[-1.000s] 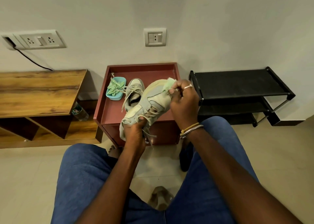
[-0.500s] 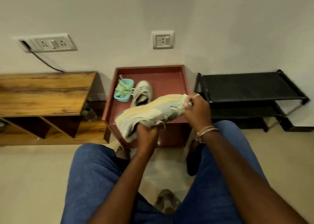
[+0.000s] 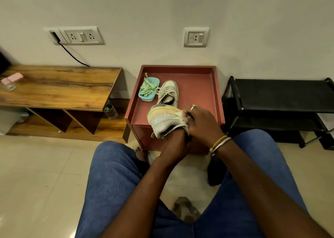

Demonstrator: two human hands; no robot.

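The grey shoe is up in the air, held over the front edge of the red tabletop and just above the person's knees. It's tipped over, with the yellowish rim of the sole running along the top.

The left hand comes at it from below. Its fingers go into the shoe's opening and out of sight, and that grip carries the shoe. The right hand is pressed up against the shoe's right end with its fingers curled in tight. They pinch a scrap of pale green cloth against the edge there. There's a ring on one finger and bangles at that wrist.

Just behind, the second shoe sits flat on the tabletop, laces loose, toe pointing toward the wall. Right beside it on the left is a small blue tub with green pieces in it, and one lace trails over toward the tub.

A low wooden bench stands off to the left, with a bottle tucked by its end. A black rack stands to the right, and both are against the wall.
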